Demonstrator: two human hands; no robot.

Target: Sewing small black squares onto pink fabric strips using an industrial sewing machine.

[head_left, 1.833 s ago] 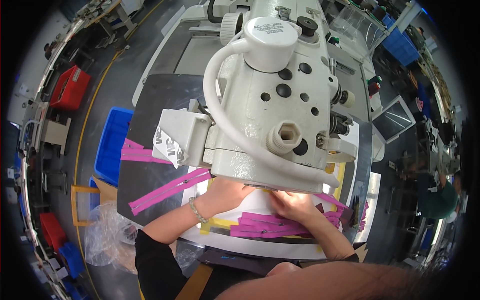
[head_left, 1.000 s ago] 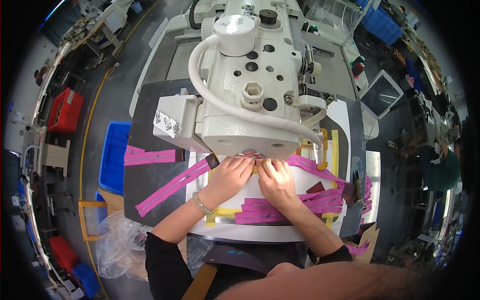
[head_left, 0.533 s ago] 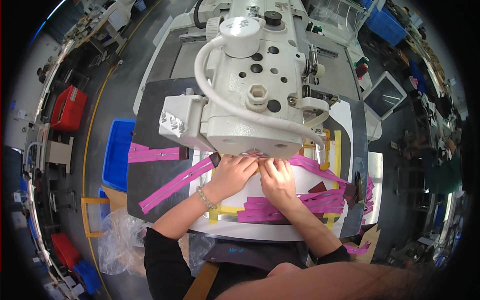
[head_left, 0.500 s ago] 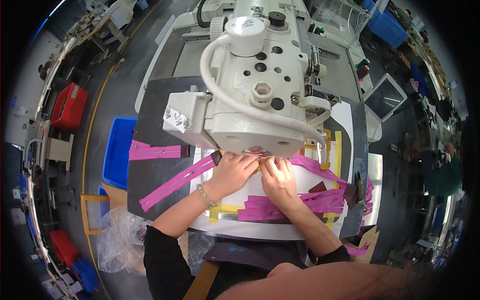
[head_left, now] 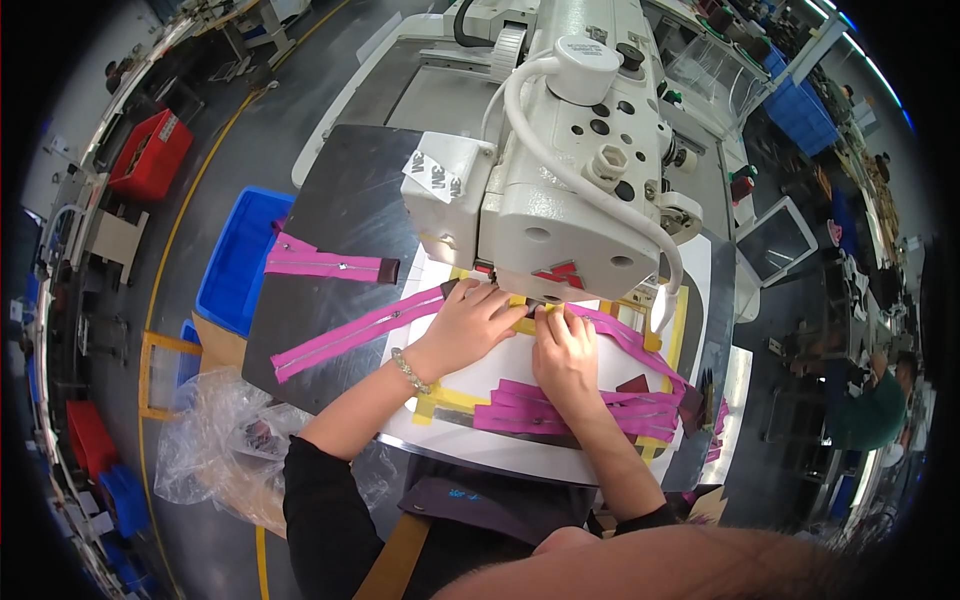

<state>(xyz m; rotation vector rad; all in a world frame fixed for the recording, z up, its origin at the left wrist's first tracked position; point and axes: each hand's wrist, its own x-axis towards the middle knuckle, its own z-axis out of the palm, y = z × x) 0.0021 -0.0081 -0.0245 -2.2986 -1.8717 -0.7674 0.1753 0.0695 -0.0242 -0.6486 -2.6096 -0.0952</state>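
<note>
Under the head of a white sewing machine, both my hands work close together. My left hand, with a beaded bracelet on its wrist, has its fingers bent and closed at the dark-tabbed end of a pink zipper that trails to the left. A second pink zipper runs from the right to my right hand, whose fingers are pinched at its end. A small dark piece shows between my fingertips. The exact grip is partly hidden by the fingers. Nearer me lies a stack of pink zippers.
Another pink zipper lies on the dark table plate at the left. Beyond its edge stand a blue bin and clear plastic bagging. Yellow tape borders the white work sheet. At right is a screen.
The view has turned and shifted, so the machine appears farther right. My hands are slightly farther apart, and a dark piece now shows between the fingertips.
</note>
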